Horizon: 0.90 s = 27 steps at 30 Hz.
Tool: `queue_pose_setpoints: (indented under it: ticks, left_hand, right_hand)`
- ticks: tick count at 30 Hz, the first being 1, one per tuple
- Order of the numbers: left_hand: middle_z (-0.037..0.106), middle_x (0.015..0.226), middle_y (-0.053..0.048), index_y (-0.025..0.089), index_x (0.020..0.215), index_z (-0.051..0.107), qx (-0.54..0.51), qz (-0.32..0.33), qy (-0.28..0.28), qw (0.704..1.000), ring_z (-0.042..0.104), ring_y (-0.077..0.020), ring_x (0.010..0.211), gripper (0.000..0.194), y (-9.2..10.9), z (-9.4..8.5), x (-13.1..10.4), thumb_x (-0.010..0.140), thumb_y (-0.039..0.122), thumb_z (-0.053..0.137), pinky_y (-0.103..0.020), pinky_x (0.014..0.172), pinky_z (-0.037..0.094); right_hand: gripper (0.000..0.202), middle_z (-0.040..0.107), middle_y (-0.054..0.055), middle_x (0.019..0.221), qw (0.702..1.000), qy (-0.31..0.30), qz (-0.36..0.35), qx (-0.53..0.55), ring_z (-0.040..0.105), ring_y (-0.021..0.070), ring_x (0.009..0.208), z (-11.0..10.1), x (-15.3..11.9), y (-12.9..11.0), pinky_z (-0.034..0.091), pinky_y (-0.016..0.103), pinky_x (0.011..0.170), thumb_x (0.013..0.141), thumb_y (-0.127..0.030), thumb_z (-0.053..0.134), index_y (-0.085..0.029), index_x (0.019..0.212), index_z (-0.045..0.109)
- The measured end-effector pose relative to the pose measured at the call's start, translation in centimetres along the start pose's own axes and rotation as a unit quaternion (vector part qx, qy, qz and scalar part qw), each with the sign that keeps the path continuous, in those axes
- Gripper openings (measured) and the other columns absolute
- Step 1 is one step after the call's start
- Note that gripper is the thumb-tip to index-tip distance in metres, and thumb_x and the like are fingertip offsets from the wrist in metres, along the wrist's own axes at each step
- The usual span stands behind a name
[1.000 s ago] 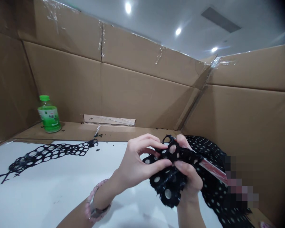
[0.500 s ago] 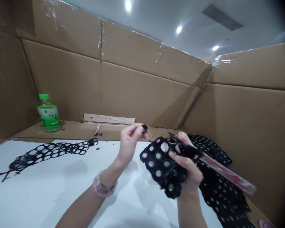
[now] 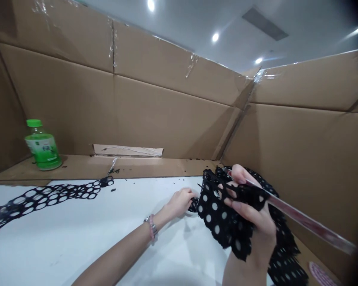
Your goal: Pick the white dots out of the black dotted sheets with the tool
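Observation:
My right hand (image 3: 250, 202) is wrapped round a black sheet with round holes (image 3: 214, 214), which hangs down on its left side. A long, clear-and-red flat strip (image 3: 310, 224) is in the same grip and slants down to the right. My left hand (image 3: 180, 201), with a bracelet on the wrist, is low over the white table (image 3: 122, 238), its fingers pressed together at a small round dish (image 3: 191, 212) holding black bits. What those fingers hold, if anything, is hidden.
A green bottle (image 3: 44, 149) stands at the back left. Black netting (image 3: 47, 196) lies on the left of the table. More dotted black sheets (image 3: 286, 266) lie at the right. Cardboard walls (image 3: 167, 115) rise behind, with a folded cardboard strip (image 3: 128, 151) at their foot.
My left hand has come down from the air to the dish, and the small black piece at its fingertips is out of sight. My right hand has shifted right with the sheet and strip.

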<state>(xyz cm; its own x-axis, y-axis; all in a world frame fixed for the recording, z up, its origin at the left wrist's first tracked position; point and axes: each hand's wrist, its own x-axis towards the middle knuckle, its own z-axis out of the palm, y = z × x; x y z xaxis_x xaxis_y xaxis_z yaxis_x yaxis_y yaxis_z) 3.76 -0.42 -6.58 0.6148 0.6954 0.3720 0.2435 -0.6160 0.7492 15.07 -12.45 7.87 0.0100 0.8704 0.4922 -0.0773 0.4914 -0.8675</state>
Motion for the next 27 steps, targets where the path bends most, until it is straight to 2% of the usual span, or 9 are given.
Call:
queue_pose_setpoints:
  ticks: [4, 9, 11, 13, 15, 17, 21, 25, 27]
  left_hand:
    - [0.072, 0.09, -0.007, 0.017, 0.091, 0.072, -0.103, 0.006, 0.032, 0.994, 0.064, -0.0269, 0.094, 0.026, 1.6, -2.0, 0.7, 0.086, 0.039, 0.06, -0.034, 0.082, 0.051]
    - [0.068, 0.075, -0.009, 0.014, 0.084, 0.068, -0.232, 0.024, 0.058, 0.971, 0.066, -0.0223, 0.079, 0.066, 5.1, -6.7, 0.1, 0.094, 0.062, 0.023, -0.034, 0.075, 0.053]
    - [0.064, 0.069, -0.006, 0.015, 0.075, 0.064, -0.264, 0.032, 0.077, 0.961, 0.062, -0.0182, 0.068, 0.059, 6.7, -8.3, -1.2, 0.089, 0.065, 0.036, -0.029, 0.068, 0.051]
    - [0.057, 0.063, -0.001, 0.016, 0.067, 0.058, -0.281, 0.034, 0.108, 0.953, 0.054, -0.0133, 0.06, 0.048, 8.3, -9.5, -2.6, 0.084, 0.06, 0.054, -0.024, 0.06, 0.046]
    - [0.049, 0.059, 0.003, 0.016, 0.063, 0.052, -0.282, 0.035, 0.145, 0.948, 0.045, -0.0099, 0.055, 0.042, 9.6, -10.3, -3.7, 0.084, 0.053, 0.061, -0.021, 0.054, 0.039]
    - [0.046, 0.057, 0.004, 0.016, 0.062, 0.051, -0.262, 0.04, 0.174, 0.948, 0.042, -0.0092, 0.053, 0.039, 10.7, -10.7, -4.5, 0.086, 0.046, 0.061, -0.02, 0.052, 0.036]
    - [0.052, 0.06, 0.002, 0.016, 0.064, 0.054, -0.162, 0.061, 0.196, 0.965, 0.046, -0.0109, 0.056, 0.032, 11.8, -11.1, -5.4, 0.09, 0.033, 0.055, -0.022, 0.054, 0.037]
    - [0.051, 0.058, 0.003, 0.016, 0.063, 0.052, 0.0, 0.101, 0.272, 0.957, 0.044, -0.0098, 0.055, 0.03, 12.3, -11.3, -6.2, 0.091, 0.025, 0.055, -0.022, 0.055, 0.036]
    - [0.051, 0.059, 0.003, 0.016, 0.064, 0.052, 0.052, 0.127, 0.295, 0.946, 0.043, -0.009, 0.054, 0.027, 12.4, -11.3, -6.5, 0.09, 0.022, 0.056, -0.022, 0.055, 0.034]
  right_hand:
    - [0.032, 0.038, -0.006, 0.062, 0.998, -0.042, 0.022, 0.04, 0.03, 0.0111, 0.054, 0.0, 0.6, 0.6, 0.026, 0.024, 0.05, 0.073, -0.022, 0.07, -0.025, 0.087, 0.041]
    - [0.033, 0.041, -0.005, 0.063, 0.993, 0.005, 0.002, 0.116, 0.035, 0.0123, 0.056, 1.5, 1.0, 1.4, 0.031, 0.025, 0.054, 0.07, -0.022, 0.069, -0.025, 0.087, 0.04]
    - [0.034, 0.038, -0.006, 0.063, 0.994, -0.008, 0.0, 0.112, 0.032, 0.0117, 0.055, 1.8, 1.5, 1.7, 0.029, 0.025, 0.052, 0.07, -0.024, 0.069, -0.025, 0.086, 0.039]
    - [0.037, 0.038, -0.006, 0.064, 0.994, -0.069, 0.0, 0.079, 0.032, 0.0115, 0.054, 1.8, 2.1, 1.9, 0.03, 0.025, 0.05, 0.07, -0.029, 0.071, -0.026, 0.085, 0.037]
    - [0.043, 0.044, -0.005, 0.07, 0.991, -0.127, 0.003, 0.048, 0.036, 0.0117, 0.055, 1.8, 2.6, 2.0, 0.032, 0.025, 0.051, 0.069, -0.035, 0.074, -0.027, 0.086, 0.036]
    - [0.051, 0.051, -0.004, 0.077, 0.989, -0.145, 0.008, 0.027, 0.039, 0.0119, 0.057, 2.3, 2.8, 2.0, 0.032, 0.025, 0.05, 0.064, -0.037, 0.079, -0.027, 0.086, 0.035]
    - [0.06, 0.05, -0.007, 0.069, 0.997, -0.078, 0.005, -0.001, 0.038, 0.0118, 0.055, 4.3, 2.7, 2.2, 0.03, 0.024, 0.046, 0.056, -0.032, 0.086, -0.027, 0.079, 0.031]
    - [0.063, 0.047, -0.008, 0.067, 0.998, -0.049, -0.018, 0.029, 0.036, 0.0118, 0.056, 5.4, 2.3, 2.7, 0.031, 0.025, 0.048, 0.055, -0.051, 0.083, -0.027, 0.08, 0.032]
    - [0.061, 0.046, -0.008, 0.067, 0.999, -0.028, -0.026, 0.018, 0.037, 0.0124, 0.057, 5.3, 2.2, 2.9, 0.032, 0.025, 0.051, 0.056, -0.054, 0.082, -0.027, 0.082, 0.033]
